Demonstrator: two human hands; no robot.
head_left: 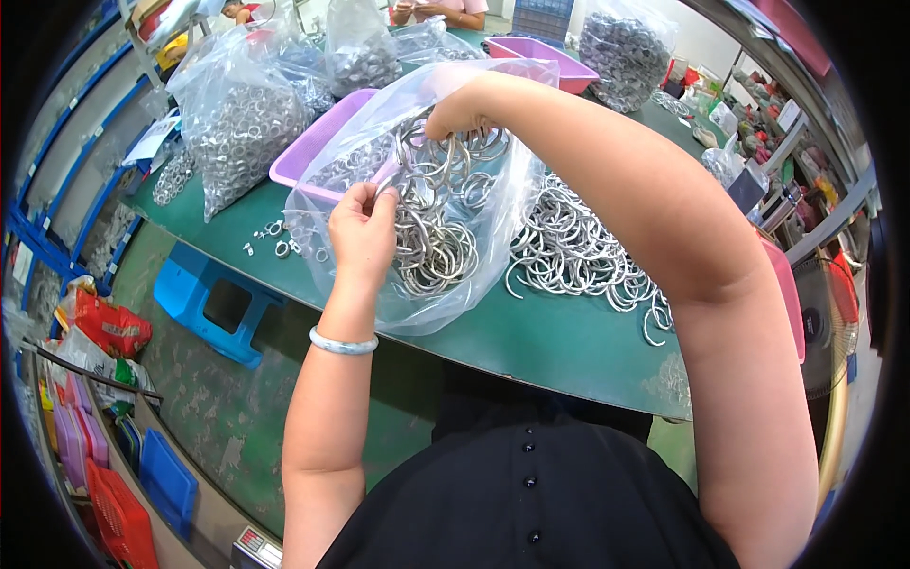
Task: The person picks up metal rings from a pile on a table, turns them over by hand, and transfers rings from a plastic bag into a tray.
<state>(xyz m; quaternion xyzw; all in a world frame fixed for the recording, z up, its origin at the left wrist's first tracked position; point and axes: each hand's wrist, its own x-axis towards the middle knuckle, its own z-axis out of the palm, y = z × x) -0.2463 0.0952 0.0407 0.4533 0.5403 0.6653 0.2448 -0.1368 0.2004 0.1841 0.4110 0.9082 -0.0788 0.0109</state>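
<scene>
A clear plastic bag point(502, 256) stands open at the front of the green table point(531, 332), with many silvery curved metal rings point(431, 251) inside. My left hand point(365, 223) pinches the near-left side of the bag between thumb and fingers; a ring lies close to the fingertips. From the right my right arm arches over the bag. Fingers curled, my right hand point(463, 106) grips a bunch of metal rings that hangs below it over the bag's mouth; its fingertips are partly hidden. To the right, a loose pile of similar open rings point(578, 242) spreads on the table.
Behind the bag sit a purple tray point(294, 163), a pink tray point(555, 68) and filled clear bags point(242, 123). Small metal parts point(282, 248) lie at left. A blue stool point(213, 299) is on the floor, a fan point(820, 327) at right. Another person point(455, 11) works across the table.
</scene>
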